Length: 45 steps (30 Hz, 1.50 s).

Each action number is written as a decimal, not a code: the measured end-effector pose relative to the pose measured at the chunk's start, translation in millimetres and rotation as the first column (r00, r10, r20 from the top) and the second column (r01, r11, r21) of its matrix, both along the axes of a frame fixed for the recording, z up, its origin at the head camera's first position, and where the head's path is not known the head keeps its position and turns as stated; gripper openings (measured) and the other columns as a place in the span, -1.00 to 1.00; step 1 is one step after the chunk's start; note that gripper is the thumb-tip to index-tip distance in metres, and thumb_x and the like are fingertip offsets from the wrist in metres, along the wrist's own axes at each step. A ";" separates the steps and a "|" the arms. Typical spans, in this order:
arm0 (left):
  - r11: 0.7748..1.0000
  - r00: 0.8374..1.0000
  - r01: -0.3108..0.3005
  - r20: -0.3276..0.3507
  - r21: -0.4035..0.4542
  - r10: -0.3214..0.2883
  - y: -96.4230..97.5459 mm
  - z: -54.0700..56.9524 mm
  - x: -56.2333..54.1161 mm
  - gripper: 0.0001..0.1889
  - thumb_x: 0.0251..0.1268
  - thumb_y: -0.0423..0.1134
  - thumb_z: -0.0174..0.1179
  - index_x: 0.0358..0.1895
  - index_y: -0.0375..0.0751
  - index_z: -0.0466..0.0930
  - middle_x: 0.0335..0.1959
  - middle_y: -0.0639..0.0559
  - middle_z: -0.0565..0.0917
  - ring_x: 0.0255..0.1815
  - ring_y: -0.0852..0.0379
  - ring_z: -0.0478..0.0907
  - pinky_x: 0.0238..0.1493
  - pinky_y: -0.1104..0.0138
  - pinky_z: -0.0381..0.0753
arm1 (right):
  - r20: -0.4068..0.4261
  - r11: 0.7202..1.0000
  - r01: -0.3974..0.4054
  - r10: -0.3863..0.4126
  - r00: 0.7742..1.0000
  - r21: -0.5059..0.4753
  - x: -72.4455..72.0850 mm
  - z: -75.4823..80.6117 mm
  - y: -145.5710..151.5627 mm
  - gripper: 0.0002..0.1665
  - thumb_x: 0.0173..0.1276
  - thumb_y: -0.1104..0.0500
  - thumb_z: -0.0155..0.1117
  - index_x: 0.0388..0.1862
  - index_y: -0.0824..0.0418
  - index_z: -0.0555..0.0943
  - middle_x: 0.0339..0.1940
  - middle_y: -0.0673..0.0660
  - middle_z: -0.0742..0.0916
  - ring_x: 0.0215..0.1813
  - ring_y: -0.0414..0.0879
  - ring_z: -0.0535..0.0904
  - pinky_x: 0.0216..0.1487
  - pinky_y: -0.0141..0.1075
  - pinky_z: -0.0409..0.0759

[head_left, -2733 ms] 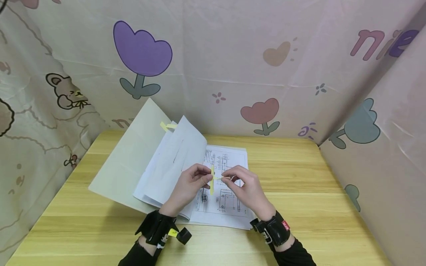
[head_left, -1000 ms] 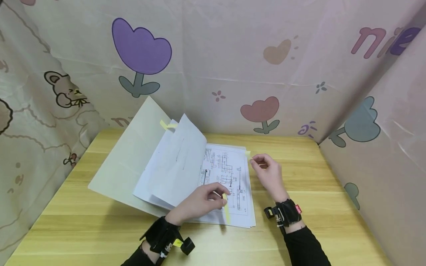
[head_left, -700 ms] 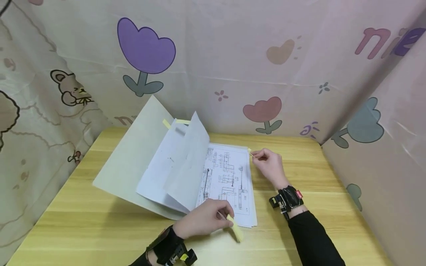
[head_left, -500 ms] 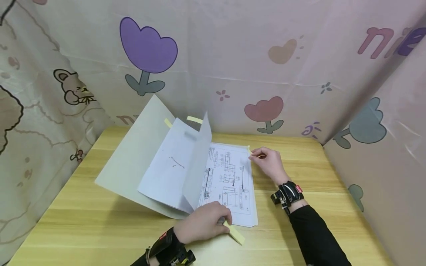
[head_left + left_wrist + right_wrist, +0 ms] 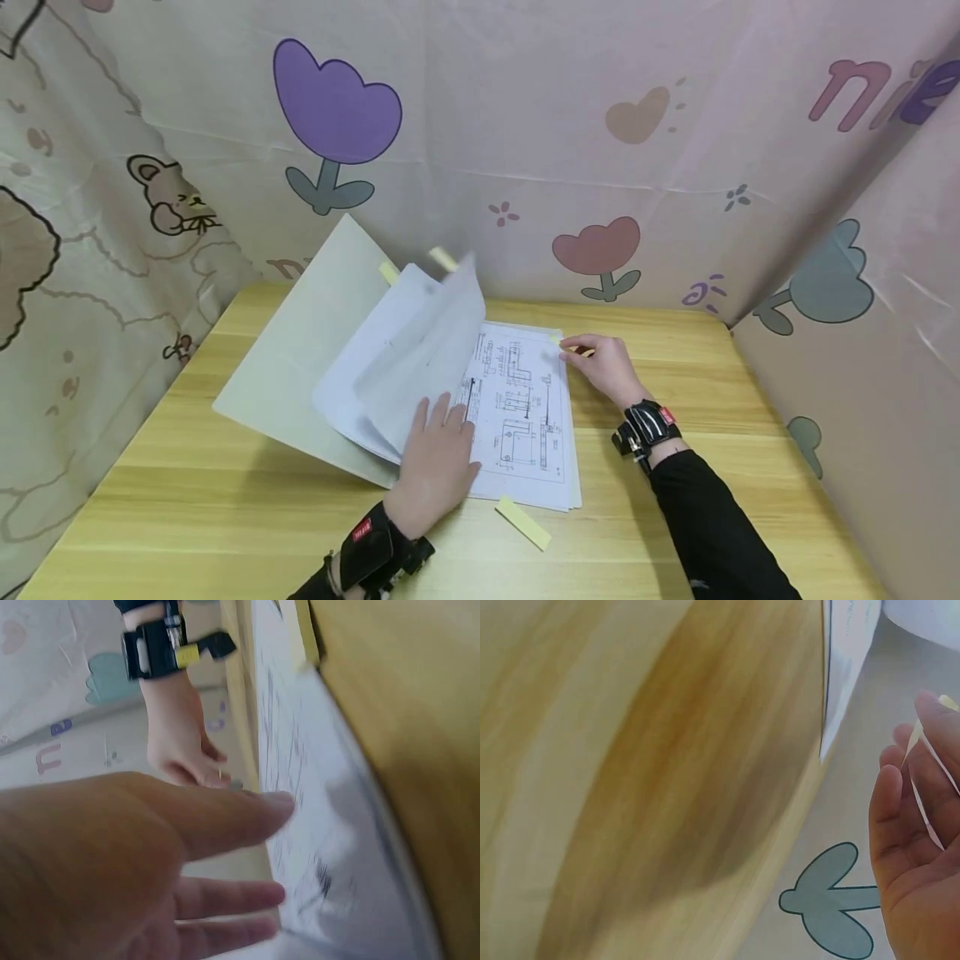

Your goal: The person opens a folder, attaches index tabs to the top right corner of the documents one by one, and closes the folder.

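Observation:
A bound stack of drawing sheets lies with its pale cover (image 5: 300,350) tilted up at the left. My left hand (image 5: 435,467), fingers extended, rests at the foot of the raised white pages (image 5: 427,358), beside the printed drawing page (image 5: 517,417). At that page's upper right corner my right hand (image 5: 603,367) pinches a small yellow sticky tab (image 5: 555,338); in the right wrist view a pale strip (image 5: 913,739) shows by the thumb and fingers. A yellow pad of sticky tabs (image 5: 522,523) lies on the table at the lower page edge, apart from both hands.
Two more yellow tabs stick out above the turned pages: one tab (image 5: 388,272) near the cover, another tab (image 5: 442,258) farther right. The wooden table (image 5: 675,500) ends at a patterned cloth backdrop (image 5: 480,125) behind and at the sides.
My left hand has let go of the sticky tab pad on the table and moved up-left onto the pages, which lean back left. My right hand moved from beside the left to the page corner.

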<state>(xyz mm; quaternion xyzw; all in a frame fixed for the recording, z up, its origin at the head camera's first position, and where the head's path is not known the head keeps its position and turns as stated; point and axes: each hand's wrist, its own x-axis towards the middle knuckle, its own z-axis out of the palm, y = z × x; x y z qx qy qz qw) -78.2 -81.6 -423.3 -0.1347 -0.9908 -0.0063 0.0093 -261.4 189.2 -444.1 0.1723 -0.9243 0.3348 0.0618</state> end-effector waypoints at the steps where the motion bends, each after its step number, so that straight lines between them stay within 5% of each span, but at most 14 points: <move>1: 1.000 1.000 -0.021 0.008 -0.022 0.021 -1.7 1.7 -2.9 -0.37 0.28 0.16 0.39 0.23 -0.24 0.65 0.40 -0.19 0.52 0.55 -0.26 0.25 0.57 -0.17 0.11 | 0.008 1.000 -0.002 0.002 1.000 0.003 -0.7 -0.1 -0.1 -0.77 0.35 0.17 0.52 -0.03 0.13 0.83 -0.01 0.17 0.83 -0.09 0.04 0.74 -0.08 -0.10 0.71; 4: 0.996 0.997 -0.066 0.022 -0.060 0.067 -6.6 7.4 -13.1 -0.39 0.29 0.14 0.39 0.24 -0.25 0.65 0.43 -0.19 0.50 0.51 -0.26 0.29 0.49 -0.15 0.26 | 0.020 1.000 -0.018 0.017 1.000 0.020 -2.5 -0.4 -0.7 -0.77 0.35 0.19 0.51 -0.03 0.11 0.83 0.06 0.17 0.81 -0.03 0.05 0.73 -0.04 -0.07 0.69; 9: 0.992 0.991 -0.121 0.049 -0.037 0.123 -10.3 18.0 -33.0 -0.51 0.27 0.06 0.42 0.10 -0.23 0.71 0.30 -0.17 0.58 0.17 -0.18 0.52 0.03 -0.03 0.59 | 0.031 0.996 -0.057 0.055 0.998 0.076 -6.7 -1.5 -3.0 -0.77 0.38 0.23 0.48 0.00 0.12 0.82 0.08 0.17 0.80 0.13 0.10 0.69 0.18 0.03 0.63; 15: 0.987 0.980 -0.158 0.130 0.018 0.154 -7.2 23.7 -60.9 -0.71 0.33 -0.10 0.38 -0.13 -0.29 0.73 -0.29 -0.12 0.56 -0.34 -0.05 0.52 -0.40 0.13 0.59 | 0.060 0.987 -0.070 0.062 0.996 0.144 -11.6 -5.4 -4.3 -0.74 0.37 0.32 0.44 0.01 0.15 0.81 0.13 0.20 0.78 0.27 0.18 0.64 0.35 0.10 0.53; 21: 0.985 0.979 -0.169 0.117 0.033 0.164 1.8 26.0 -93.9 -0.78 0.36 -0.20 0.32 -0.31 -0.33 0.73 -0.49 -0.10 0.53 -0.46 0.03 0.49 -0.46 0.21 0.55 | 0.078 0.981 -0.065 0.052 0.996 0.183 -14.1 -8.6 -0.3 -0.75 0.37 0.33 0.44 0.00 0.18 0.81 0.14 0.23 0.77 0.26 0.20 0.65 0.33 0.10 0.55; 25: 0.984 0.981 -0.176 0.088 0.030 0.173 9.7 27.0 -113.3 -0.77 0.42 -0.22 0.26 -0.31 -0.34 0.74 -0.45 -0.12 0.54 -0.46 0.02 0.51 -0.44 0.20 0.58 | 0.098 0.978 -0.066 0.047 0.994 0.198 -14.9 -10.1 1.5 -0.76 0.37 0.33 0.44 -0.01 0.15 0.81 0.13 0.19 0.78 0.25 0.18 0.66 0.32 0.09 0.56; 30: 0.989 0.987 -0.143 0.078 0.039 0.140 26.2 19.8 -131.9 -0.74 0.48 -0.20 0.20 -0.05 -0.35 0.72 -0.21 -0.19 0.58 -0.28 -0.07 0.58 -0.29 0.11 0.66 | 0.096 0.972 -0.080 0.061 0.994 0.220 -15.4 -9.7 2.0 -0.77 0.35 0.33 0.45 -0.05 0.13 0.82 0.11 0.17 0.79 0.26 0.17 0.65 0.34 0.09 0.55; 37: 0.997 0.996 0.010 0.086 0.079 -0.017 54.3 1.5 -143.2 -0.65 0.46 -0.12 0.26 0.17 -0.23 0.68 0.06 -0.15 0.62 0.03 -0.08 0.60 -0.01 0.06 0.68 | 0.042 0.946 -0.103 0.095 0.995 0.307 -13.6 -9.2 -0.8 -0.79 0.35 0.33 0.46 -0.08 0.15 0.83 0.11 0.18 0.78 0.26 0.18 0.64 0.37 0.09 0.52; 45: 0.986 0.982 0.146 0.111 0.076 -0.154 74.7 -14.9 -157.6 -0.48 0.48 -0.04 0.27 0.39 -0.19 0.51 0.24 -0.09 0.54 0.23 0.00 0.54 0.08 0.14 0.68 | -0.040 0.927 -0.132 0.155 0.987 0.352 -12.7 -11.4 -0.3 -0.78 0.32 0.38 0.47 -0.09 0.20 0.83 0.07 0.19 0.78 0.19 0.16 0.67 0.30 0.04 0.58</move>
